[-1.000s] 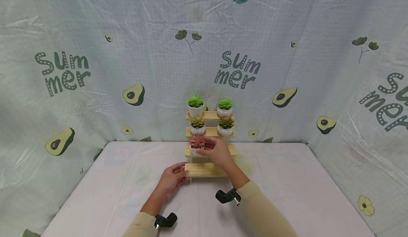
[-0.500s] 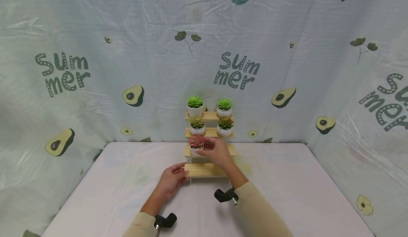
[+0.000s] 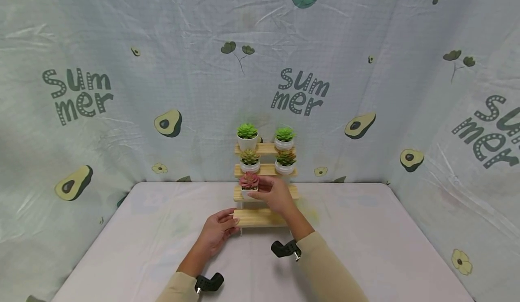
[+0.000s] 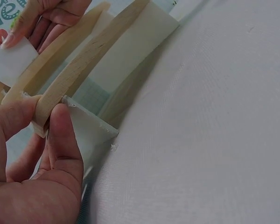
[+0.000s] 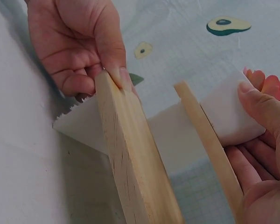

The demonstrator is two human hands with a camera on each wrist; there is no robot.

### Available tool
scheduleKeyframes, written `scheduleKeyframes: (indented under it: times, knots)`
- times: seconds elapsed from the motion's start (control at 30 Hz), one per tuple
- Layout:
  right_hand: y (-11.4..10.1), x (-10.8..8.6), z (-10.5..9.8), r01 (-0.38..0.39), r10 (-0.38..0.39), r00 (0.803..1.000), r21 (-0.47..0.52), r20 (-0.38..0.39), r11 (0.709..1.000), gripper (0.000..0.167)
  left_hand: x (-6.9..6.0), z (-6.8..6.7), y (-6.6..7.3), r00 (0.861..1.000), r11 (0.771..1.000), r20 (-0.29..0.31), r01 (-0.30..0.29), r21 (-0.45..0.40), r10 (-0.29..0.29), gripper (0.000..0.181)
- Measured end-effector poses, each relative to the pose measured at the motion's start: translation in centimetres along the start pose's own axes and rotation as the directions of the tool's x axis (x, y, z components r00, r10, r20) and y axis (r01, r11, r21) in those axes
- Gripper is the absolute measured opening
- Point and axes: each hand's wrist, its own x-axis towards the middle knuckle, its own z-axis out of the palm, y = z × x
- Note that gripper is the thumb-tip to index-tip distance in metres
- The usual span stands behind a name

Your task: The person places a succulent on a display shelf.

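Observation:
A small tiered wooden plant stand [image 3: 260,218] rises at the back middle of the table. With thumb and fingers, my left hand [image 3: 217,232] pinches the left end of its lowest board, as the left wrist view shows up close. My right hand [image 3: 278,198] grips a white square pot with a red succulent [image 3: 249,181] at the left of the second board from the bottom. In the right wrist view the white pot [image 5: 231,109] sits against that board, thumb on its side. Green potted succulents [image 3: 247,131] and yellowish or brownish ones [image 3: 285,158] stand on the two upper boards.
A pale cloth covers the table [image 3: 357,239]. Behind the stand hangs a patterned curtain [image 3: 203,85] with avocados and lettering, and it also closes off both sides. Black camera mounts [image 3: 209,282] sit on both wrists.
The whole head view has shifted slightly. Both hands keep their holds, and the red succulent stays at the left of the same board.

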Motion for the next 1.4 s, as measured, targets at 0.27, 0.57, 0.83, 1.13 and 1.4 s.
scheduleKeyframes:
  times: [0.27, 0.57, 0.83, 1.13, 1.4]
  knots:
    - [0.4, -0.2, -0.1, -0.007, 0.007, 1.000, -0.001, -0.005, 1.000, 0.053, 0.0, 0.1, -0.2, 1.000, 1.000, 0.020, -0.001, -0.003, 0.001, 0.054]
    - [0.1, -0.3, -0.6, -0.029, 0.029, 0.999, 0.004, -0.029, 1.000, 0.055, 0.4, 0.6, -0.2, 1.000, 1.000, 0.019, -0.016, 0.009, 0.015, 0.053]
    - [-0.2, 0.1, -0.4, -0.074, 0.074, 0.997, 0.039, -0.008, 0.996, 0.056, 0.1, 0.4, -0.1, 1.000, 1.000, -0.009, -0.020, 0.021, 0.020, 0.052]
    - [-0.2, 0.1, -0.3, -0.067, 0.067, 0.998, 0.073, -0.001, 0.995, 0.056, -0.5, 0.5, 0.3, 0.994, 0.990, -0.099, -0.029, 0.135, 0.043, 0.043]
    - [0.7, -1.6, -0.1, -0.034, 0.050, 0.993, 0.150, -0.104, 0.988, 0.060, -0.9, -0.7, 1.3, 0.979, 0.942, -0.186, -0.020, 0.335, 0.088, 0.040]
